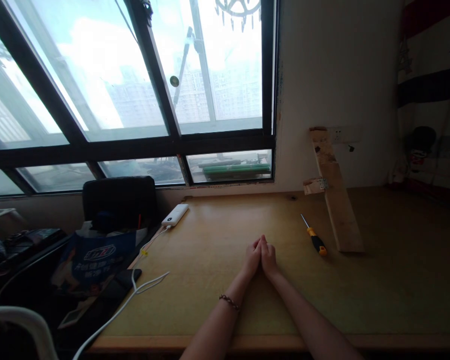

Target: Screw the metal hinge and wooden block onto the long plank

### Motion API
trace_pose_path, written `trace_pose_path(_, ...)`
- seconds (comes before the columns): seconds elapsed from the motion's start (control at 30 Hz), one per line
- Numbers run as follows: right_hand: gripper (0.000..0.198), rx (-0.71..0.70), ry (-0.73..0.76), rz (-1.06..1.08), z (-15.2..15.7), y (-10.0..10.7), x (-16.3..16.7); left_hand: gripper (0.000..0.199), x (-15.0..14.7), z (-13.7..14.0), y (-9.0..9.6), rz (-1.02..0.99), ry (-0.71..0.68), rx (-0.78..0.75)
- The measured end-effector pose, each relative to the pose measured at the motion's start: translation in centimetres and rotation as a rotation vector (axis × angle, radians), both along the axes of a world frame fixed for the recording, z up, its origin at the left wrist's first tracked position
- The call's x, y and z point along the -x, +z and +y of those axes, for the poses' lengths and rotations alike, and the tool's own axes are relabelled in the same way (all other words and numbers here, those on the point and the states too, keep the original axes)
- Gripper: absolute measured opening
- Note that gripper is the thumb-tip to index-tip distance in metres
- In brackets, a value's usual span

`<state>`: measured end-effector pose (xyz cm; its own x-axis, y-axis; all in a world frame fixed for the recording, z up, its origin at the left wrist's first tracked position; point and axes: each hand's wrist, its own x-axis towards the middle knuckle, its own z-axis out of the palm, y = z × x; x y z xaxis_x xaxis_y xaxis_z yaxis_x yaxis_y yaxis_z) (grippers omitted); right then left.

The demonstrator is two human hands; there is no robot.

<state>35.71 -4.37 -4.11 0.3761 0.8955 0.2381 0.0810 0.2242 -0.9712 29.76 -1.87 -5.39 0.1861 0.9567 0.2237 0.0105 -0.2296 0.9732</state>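
My left hand (252,259) and my right hand (269,257) are pressed against each other over the middle of the wooden table (202,290). Their fingers are closed together, and no object shows in them. A braided bracelet (229,301) circles my left wrist. To the right of my hands lies a screwdriver (315,241) with a yellow and black handle, its metal shaft pointing away from me. Beyond it, a wooden board (337,200) has a short wood piece (314,186) joined to its left side by a metal hinge or bracket (324,183).
A white power bank (175,215) with a white cable (150,285) lies at the table's left edge. Left of the table are a dark chair (120,200) and a blue bag (93,260). Behind stand a window (217,75) and a wall socket (339,134); a curtain (431,115) hangs right.
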Motion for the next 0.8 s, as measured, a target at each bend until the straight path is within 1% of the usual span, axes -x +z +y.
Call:
trace_pose_path(0.13,0.063,-0.010,-0.008,-0.048,-0.01,-0.11,-0.02,0.039,0.05,-0.22,0.03,0.072,0.025,-0.061)
trace_pose_path(0.4,0.061,-0.029,-0.021,-0.073,-0.20,-0.03,0.07,0.039,0.27,-0.71,0.51,0.218,0.114,-0.153)
trace_pose_path(0.57,0.061,-0.012,-0.002,-0.060,-0.29,0.19,0.14,0.040,0.34,-0.75,0.46,0.247,0.133,-0.170)
trace_pose_path(0.8,0.063,-0.002,-0.013,-0.065,-0.28,0.27,0.13,0.041,0.38,-0.80,0.42,0.266,0.141,-0.169)
